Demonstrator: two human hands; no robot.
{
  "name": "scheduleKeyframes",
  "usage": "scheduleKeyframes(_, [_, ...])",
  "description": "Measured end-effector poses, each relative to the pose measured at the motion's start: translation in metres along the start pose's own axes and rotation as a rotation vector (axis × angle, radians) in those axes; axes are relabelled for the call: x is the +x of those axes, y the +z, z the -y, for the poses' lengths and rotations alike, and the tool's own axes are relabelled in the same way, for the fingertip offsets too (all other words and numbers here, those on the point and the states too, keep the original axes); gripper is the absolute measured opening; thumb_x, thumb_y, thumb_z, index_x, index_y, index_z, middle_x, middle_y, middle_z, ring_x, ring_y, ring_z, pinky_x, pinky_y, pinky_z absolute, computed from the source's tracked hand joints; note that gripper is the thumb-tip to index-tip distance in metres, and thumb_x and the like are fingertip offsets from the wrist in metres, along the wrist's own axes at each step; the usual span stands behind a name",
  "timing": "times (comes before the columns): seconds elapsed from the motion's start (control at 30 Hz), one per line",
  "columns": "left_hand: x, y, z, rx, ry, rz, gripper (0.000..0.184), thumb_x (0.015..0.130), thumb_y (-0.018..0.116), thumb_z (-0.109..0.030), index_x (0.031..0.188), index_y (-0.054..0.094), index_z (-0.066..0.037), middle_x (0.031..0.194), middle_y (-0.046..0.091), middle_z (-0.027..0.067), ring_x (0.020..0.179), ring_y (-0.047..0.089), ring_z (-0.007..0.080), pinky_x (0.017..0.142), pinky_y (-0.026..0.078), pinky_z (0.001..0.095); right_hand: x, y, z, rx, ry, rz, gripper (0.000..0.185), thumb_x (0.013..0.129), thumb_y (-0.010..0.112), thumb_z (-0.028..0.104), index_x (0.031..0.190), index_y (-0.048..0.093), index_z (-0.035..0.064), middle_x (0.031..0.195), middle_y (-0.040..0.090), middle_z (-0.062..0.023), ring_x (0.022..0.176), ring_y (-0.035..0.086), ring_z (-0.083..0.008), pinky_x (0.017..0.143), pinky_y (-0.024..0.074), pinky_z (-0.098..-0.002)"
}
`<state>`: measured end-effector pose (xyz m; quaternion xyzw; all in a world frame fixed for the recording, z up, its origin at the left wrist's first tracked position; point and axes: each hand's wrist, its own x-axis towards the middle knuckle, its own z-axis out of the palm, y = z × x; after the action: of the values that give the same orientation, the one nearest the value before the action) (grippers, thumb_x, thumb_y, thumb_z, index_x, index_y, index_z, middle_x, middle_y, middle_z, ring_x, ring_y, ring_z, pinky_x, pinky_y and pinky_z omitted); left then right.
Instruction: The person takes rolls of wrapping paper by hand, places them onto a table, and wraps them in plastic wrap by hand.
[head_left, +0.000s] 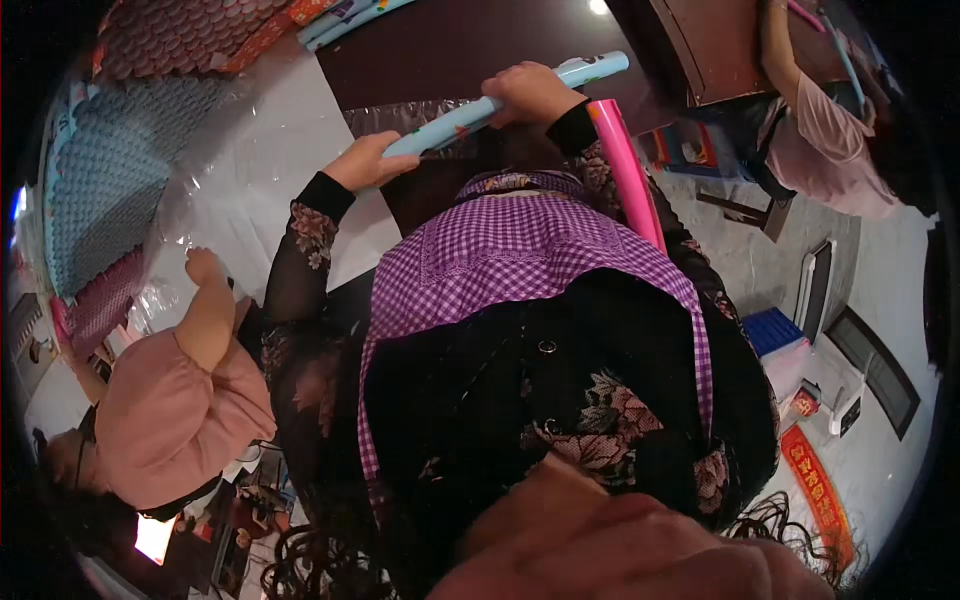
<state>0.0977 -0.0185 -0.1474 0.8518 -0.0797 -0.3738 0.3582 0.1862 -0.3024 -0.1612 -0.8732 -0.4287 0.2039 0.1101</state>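
Note:
A light blue printed roll (445,128) slants across in front of my body, rising to the right. My left hand (370,163) is closed round its lower left end. Further up the roll, my right hand (532,94) grips it from above, and the far end sticks out past the knuckles. Close beside my right forearm stands a bright pink roll (628,170), tilted against my sleeve. Clear plastic film (395,118) lies on the dark table (420,60) behind the blue roll.
White sheeting (285,135) spreads to the left, next to blue scale-patterned material (130,170). More blue rolls (350,22) lie at the back. One co-worker in a pink top (185,410) reaches in at the left; another person (830,140) works at the right by a brown table (665,50).

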Motion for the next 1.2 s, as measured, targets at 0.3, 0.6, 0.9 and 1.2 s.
scheduleKeyframes(0.3, [0.002, 0.019, -0.02, 0.78, 0.189, -0.544, 0.037, 0.073, 0.073, -0.034, 0.086, 0.052, -0.006, 0.075, 0.057, 0.011, 0.077, 0.061, 0.0274, 0.06, 0.047, 0.0378, 0.0, -0.02, -0.008, 0.022, 0.108, 0.135, 0.036, 0.072, 0.071, 0.036, 0.097, 0.066, 0.0104, 0.096, 0.065, -0.0114, 0.092, 0.062, -0.0309, 0.08, 0.0502, -0.0431])
scheduleKeyframes(0.6, [0.016, 0.012, -0.02, 0.634, 0.109, -0.371, 0.042, 0.075, 0.071, -0.038, 0.09, 0.053, -0.004, 0.078, 0.061, 0.0135, 0.071, 0.061, 0.0314, 0.06, 0.048, 0.0417, 0.002, -0.009, 0.005, 0.095, 0.143, 0.152, 0.047, 0.07, 0.074, 0.041, 0.099, 0.062, 0.0065, 0.095, 0.065, -0.011, 0.093, 0.062, -0.0292, 0.078, 0.0498, -0.0435])
scheduleKeyframes(0.9, [0.013, 0.006, -0.01, 0.464, 0.217, -0.19, 0.045, 0.08, 0.067, -0.043, 0.093, 0.051, -0.003, 0.073, 0.058, 0.0167, 0.067, 0.06, 0.0333, 0.058, 0.046, 0.0452, 0.008, -0.004, 0.011, 0.069, -0.013, -0.014, 0.036, 0.069, 0.071, 0.037, 0.085, 0.061, 0.0078, 0.079, 0.064, -0.0128, 0.081, 0.062, -0.032, 0.069, 0.0486, -0.0442])
scheduleKeyframes(1.2, [0.02, 0.011, -0.011, 0.32, 0.052, -0.077, 0.05, 0.078, 0.069, -0.043, 0.1, 0.055, 0.0, 0.09, 0.062, 0.0192, 0.08, 0.063, 0.034, 0.066, 0.049, 0.0427, 0.011, 0.01, 0.019, -0.084, -0.152, -0.269, 0.04, 0.071, 0.074, 0.035, 0.097, 0.064, 0.0064, 0.09, 0.065, -0.0131, 0.087, 0.064, -0.0311, 0.077, 0.0504, -0.0437])
